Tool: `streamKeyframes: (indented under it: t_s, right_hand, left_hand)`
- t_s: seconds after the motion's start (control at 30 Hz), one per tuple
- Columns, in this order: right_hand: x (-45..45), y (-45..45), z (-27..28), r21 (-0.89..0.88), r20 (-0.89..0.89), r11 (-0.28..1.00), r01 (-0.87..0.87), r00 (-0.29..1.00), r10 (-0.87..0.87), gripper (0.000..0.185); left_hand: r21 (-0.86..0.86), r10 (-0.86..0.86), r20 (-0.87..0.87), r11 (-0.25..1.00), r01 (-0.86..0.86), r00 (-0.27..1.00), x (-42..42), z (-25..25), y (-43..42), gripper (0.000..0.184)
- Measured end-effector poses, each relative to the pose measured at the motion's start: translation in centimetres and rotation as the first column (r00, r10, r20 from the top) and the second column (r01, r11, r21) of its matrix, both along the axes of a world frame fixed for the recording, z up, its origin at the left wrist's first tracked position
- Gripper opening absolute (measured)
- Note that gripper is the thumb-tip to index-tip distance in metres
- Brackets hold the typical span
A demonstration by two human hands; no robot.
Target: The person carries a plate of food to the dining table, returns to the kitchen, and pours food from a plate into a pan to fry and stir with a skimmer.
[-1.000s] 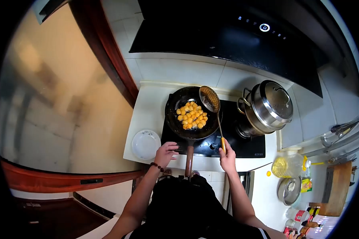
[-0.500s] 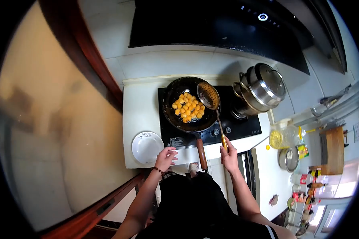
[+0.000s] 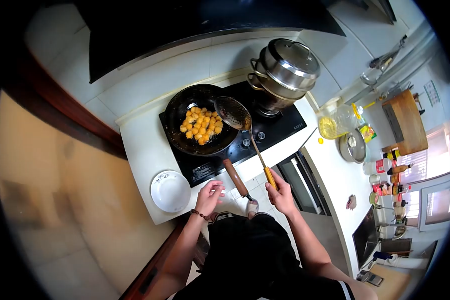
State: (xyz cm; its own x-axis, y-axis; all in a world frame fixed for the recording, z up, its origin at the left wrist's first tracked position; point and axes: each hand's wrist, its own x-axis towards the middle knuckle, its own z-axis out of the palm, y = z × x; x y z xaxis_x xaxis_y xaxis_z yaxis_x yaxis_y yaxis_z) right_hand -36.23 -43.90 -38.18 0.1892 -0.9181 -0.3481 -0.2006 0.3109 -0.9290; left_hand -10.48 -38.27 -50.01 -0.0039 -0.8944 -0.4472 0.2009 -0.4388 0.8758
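Observation:
My right hand is wrapped round the yellow handle of a skimmer. The skimmer's perforated bowl is over the right rim of a black wok; whether it touches the rim I cannot tell. Golden-brown fried balls lie together in oil in the middle of the wok. The wok's brown handle points toward me, between my hands. My left hand holds nothing, its fingers loosely bent and apart. It hovers between that handle and a white bowl on the counter.
Under the wok is a black cooktop, with a steel steamer pot on its right side. Along the right counter stand an oil jug, a metal basin and several seasoning bottles. A range hood hangs above.
My view has turned toward the right, so the wok and cooktop appear further left and tilted. My right hand still holds the skimmer by the wok's right rim. My left hand stays near the bowl.

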Motion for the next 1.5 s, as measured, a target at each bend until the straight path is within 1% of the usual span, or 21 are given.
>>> streamKeyframes:
  t_s: [0.03,0.07,0.1,0.27,0.33,0.37,0.4,0.43,0.5,0.57,0.63,0.67,0.7,0.8,0.83,0.9,0.97,1.03,1.13,1.37,1.5]
  right_hand:
    - [-0.2,0.0,0.1,0.014,0.026,1.000,0.003,1.000,-0.003,0.054]
    - [-0.9,0.0,-0.1,-0.051,-0.021,0.998,-0.034,0.999,0.033,0.053]
    - [-1.4,-0.1,-0.2,-0.054,-0.007,0.998,-0.033,0.999,0.032,0.053]
    - [-5.0,-0.5,-1.0,-0.030,0.122,0.997,-0.071,0.990,0.074,0.053]
    - [-7.0,-1.0,-0.7,-0.011,0.200,0.995,-0.095,0.975,0.095,0.054]
    - [-8.3,-1.3,-0.7,-0.022,0.211,0.992,-0.124,0.969,0.126,0.054]
    - [-9.6,-1.6,-0.6,-0.011,0.226,0.992,-0.127,0.966,0.126,0.054]
    - [-10.9,-1.9,-0.5,0.002,0.240,0.992,-0.128,0.963,0.124,0.054]
    - [-13.5,-2.5,-0.5,-0.029,0.239,0.984,-0.176,0.955,0.178,0.053]
    - [-16.1,-3.1,-0.8,-0.026,0.243,0.977,-0.211,0.947,0.211,0.054]
    - [-18.3,-3.4,-0.9,-0.018,0.255,0.968,-0.250,0.935,0.246,0.054]
    - [-19.4,-3.5,-1.2,-0.016,0.293,0.969,-0.248,0.925,0.241,0.055]
    - [-20.5,-3.5,-1.4,-0.012,0.329,0.969,-0.247,0.914,0.237,0.055]
    - [-22.6,-3.3,-1.8,0.020,0.343,0.963,-0.270,0.906,0.247,0.056]
    - [-23.1,-3.3,-2.0,0.028,0.347,0.957,-0.290,0.900,0.263,0.056]
    - [-23.8,-3.1,-2.5,0.023,0.380,0.957,-0.289,0.888,0.259,0.055]
    - [-24.4,-3.1,-2.8,0.044,0.411,0.945,-0.325,0.868,0.280,0.056]
    - [-24.8,-2.9,-2.8,0.096,0.451,0.942,-0.320,0.858,0.246,0.057]
    - [-25.3,-2.8,-2.9,0.110,0.484,0.937,-0.332,0.841,0.241,0.058]
    - [-25.9,-3.0,-2.4,0.106,0.446,0.936,-0.336,0.857,0.258,0.059]
    - [-24.9,-3.2,-2.5,0.107,0.446,0.934,-0.342,0.856,0.262,0.058]
  left_hand:
    - [-0.031,-0.007,0.009,0.999,0.007,1.000,-0.2,0.7,-0.4,0.026]
    - [-0.038,-0.010,0.023,0.999,0.010,1.000,-0.7,1.6,-0.7,0.026]
    - [-0.049,-0.010,0.038,0.999,0.012,0.999,-1.3,2.6,-0.9,0.026]
    - [-0.104,0.001,0.093,0.995,0.009,0.996,-5.8,7.0,-1.6,0.026]
    - [-0.116,0.007,0.104,0.993,0.005,0.995,-8.4,7.2,-1.7,0.026]
    - [-0.128,-0.004,0.100,0.992,0.017,0.995,-10.0,7.4,-1.8,0.027]
    - [-0.130,0.005,0.142,0.991,0.013,0.990,-11.9,7.8,-1.9,0.027]
    - [-0.140,0.036,0.152,0.990,-0.014,0.988,-13.6,8.0,-2.0,0.027]
    - [-0.167,-0.001,0.163,0.986,0.029,0.987,-17.3,8.2,-2.0,0.027]
    - [-0.184,0.035,0.159,0.983,-0.005,0.987,-20.7,7.6,-1.8,0.027]
    - [-0.116,0.046,0.163,0.993,-0.027,0.985,-23.9,8.0,-1.3,0.027]
    - [-0.073,0.041,0.181,0.997,-0.028,0.983,-25.1,8.1,-0.9,0.027]
    - [-0.062,0.063,0.181,0.997,-0.052,0.981,-26.3,7.7,-0.5,0.027]
    - [-0.011,0.147,0.140,0.989,-0.147,0.979,-28.6,6.2,1.2,0.028]
    - [-0.002,0.166,0.143,0.986,-0.168,0.976,-29.0,6.1,1.6,0.028]
    - [0.065,0.144,0.167,0.985,-0.157,0.975,-29.5,6.2,2.5,0.026]
    - [0.059,0.181,0.160,0.980,-0.192,0.970,-29.7,5.0,3.1,0.026]
    - [0.049,0.206,0.147,0.975,-0.215,0.967,-30.3,5.5,3.5,0.026]
    - [0.082,0.236,0.153,0.965,-0.251,0.960,-30.7,6.5,3.6,0.026]
    - [0.053,0.254,0.161,0.963,-0.266,0.954,-31.1,5.9,3.6,0.025]
    - [0.030,0.269,0.160,0.960,-0.277,0.950,-30.3,6.5,3.9,0.025]
